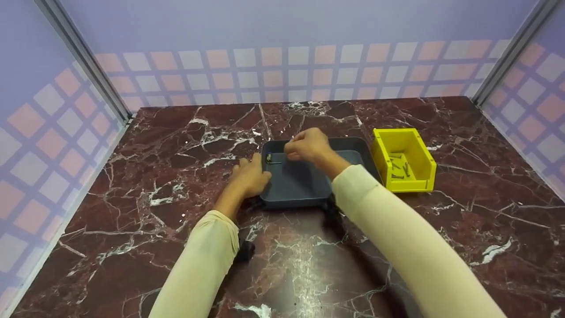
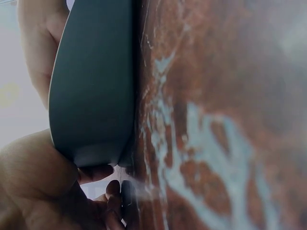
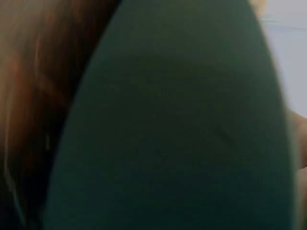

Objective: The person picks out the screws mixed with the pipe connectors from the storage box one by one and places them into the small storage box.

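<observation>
A dark grey rectangular tray [image 1: 300, 190] sits mid-table. My left hand [image 1: 250, 177] grips its left side, thumb at the rim and fingers along the outside; the left wrist view shows this hand [image 2: 38, 172] against the tray's wall [image 2: 93, 86]. Over the tray's back half is my right hand [image 1: 311, 145], its fingers curled together with the tips low; I cannot tell what they pinch. Small screws [image 1: 274, 163] lie inside by the left wall, one brassy at the head. The tray's wall [image 3: 172, 134] fills most of the right wrist view.
Right of the tray stands a yellow open-front bin [image 1: 410, 185] with several screws [image 1: 407, 169] in it. A small black object [image 1: 245, 251] lies by the left forearm. Tiled-pattern panels [image 1: 295, 26] close off the marbled table [image 1: 167, 221] at the back and sides.
</observation>
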A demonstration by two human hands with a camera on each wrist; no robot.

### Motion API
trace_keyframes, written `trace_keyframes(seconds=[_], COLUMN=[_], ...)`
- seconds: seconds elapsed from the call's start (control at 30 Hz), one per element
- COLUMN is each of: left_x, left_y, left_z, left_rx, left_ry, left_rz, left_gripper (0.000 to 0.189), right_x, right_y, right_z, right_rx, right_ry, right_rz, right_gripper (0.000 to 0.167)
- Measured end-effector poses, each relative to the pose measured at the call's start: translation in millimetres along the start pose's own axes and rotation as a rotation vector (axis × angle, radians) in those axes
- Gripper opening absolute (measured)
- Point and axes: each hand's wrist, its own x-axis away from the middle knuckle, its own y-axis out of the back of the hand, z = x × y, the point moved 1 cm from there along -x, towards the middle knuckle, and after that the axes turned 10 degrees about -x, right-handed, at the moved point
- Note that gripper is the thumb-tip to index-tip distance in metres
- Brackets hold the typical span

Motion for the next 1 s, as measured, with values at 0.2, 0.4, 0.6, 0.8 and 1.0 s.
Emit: trace_keyframes(seconds=[0.2, 0.4, 0.6, 0.8, 1.0], left_x=[-1.0, -0.1, -0.9, -0.9, -0.5], left_y=[-0.1, -0.9, -0.4, -0.3, -1.7], left_z=[0.5, 0.0, 0.6, 0.9, 0.8], left_rx=[-0.009, -0.015, -0.009, -0.009, -0.008], left_ry=[-0.004, 0.001, -0.005, -0.006, 0.006], left_rz=[0.004, 0.003, -0.011, -0.006, -0.013], left_gripper=[0.063, 0.060, 0.056, 0.060, 0.063], right_x=[-7.3, -6.4, -1.8, 6.0, 14.4], right_y=[-18, -27, -35, -36, -18], right_z=[-8, -14, -12, -9, -7], right_rx=[0.319, 0.639, 0.720, 0.803, 0.856], right_ry=[0.119, 0.222, 0.258, 0.214, 0.101], right_rz=[-0.067, -0.047, -0.025, -0.015, 0.002], right_gripper=[0.015, 0.017, 0.008, 0.022, 0.019])
